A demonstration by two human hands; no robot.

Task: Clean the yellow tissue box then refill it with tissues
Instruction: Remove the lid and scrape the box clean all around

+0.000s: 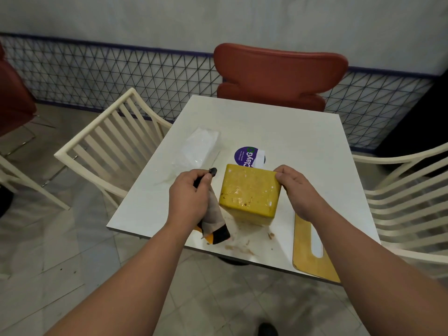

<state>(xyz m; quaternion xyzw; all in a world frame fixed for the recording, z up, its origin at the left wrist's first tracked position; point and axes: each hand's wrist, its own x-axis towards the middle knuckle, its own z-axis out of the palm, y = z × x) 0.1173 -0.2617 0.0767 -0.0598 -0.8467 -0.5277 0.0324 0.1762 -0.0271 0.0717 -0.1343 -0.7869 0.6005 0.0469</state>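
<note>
Nearest the viewer, a flat yellow-tan lid panel (312,248) with a long rounded slot lies at the near right edge of the white surface (291,137), partly under the right forearm, its long side running away from the viewer. Brown crumbs and smears (240,248) dot the surface just in front of the box. The left hand (188,197) holds a beige and black cloth (214,221): its fingers are curled round the bunched upper part, the dark tip poking out above the thumb, the loose end hanging down onto the surface. The cloth sits just left of the yellow tissue box (249,192), near it; whether it touches the box cannot be told. The box stands near the middle of the surface, tilted so a broad, stained, closed face looks up toward the viewer, its near lower edge resting on the surface. Its longer side runs roughly left to right. The right hand (298,190) grips the box's far right corner, thumb pressed on the upward face, the other fingers wrapped behind and hidden. Beyond the box lies a round purple sticker (246,156), and farther left a clear-wrapped pack of white tissues (198,147). A red chair (278,73) stands at the far side.
</note>
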